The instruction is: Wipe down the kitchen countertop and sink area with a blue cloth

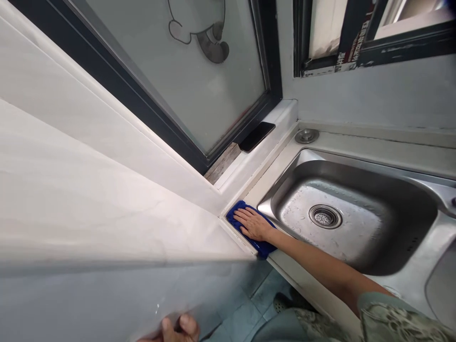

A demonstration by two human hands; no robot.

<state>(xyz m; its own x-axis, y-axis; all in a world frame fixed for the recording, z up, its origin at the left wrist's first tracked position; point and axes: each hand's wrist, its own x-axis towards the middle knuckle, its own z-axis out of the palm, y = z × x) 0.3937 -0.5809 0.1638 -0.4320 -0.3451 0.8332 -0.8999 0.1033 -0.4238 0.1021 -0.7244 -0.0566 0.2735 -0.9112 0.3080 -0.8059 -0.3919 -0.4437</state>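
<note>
— Where's the blue cloth [235,217]?

— On the pale bench [265,194], tucked into the corner where it meets the white sill [274,118], just beside the rim of the sink. It looks like soft, nubbly microfibre, folded or bunched into a thick pad.

— And the right hand [253,224]?

— Flat on top of it, with the fingers stretched out and slightly apart, clamped on nothing. The arm comes in low past the sink, so an open palm can bear straight down and spread its weight across the pad.

— The left hand [180,328]?

— At the bottom of the view, by the lower edge of a broad, smooth white panel [89,190]. Its fingers look curled together, but it can't be told whether they're clamped on that edge.

— What's around them?

— The sink [331,173] is stainless steel, a deep rounded basin flecked with water spots, with a perforated drain [325,216] at its centre. A black phone [256,136] lies on the sill, below a dark-framed pane of frosted glass [199,95].
</note>
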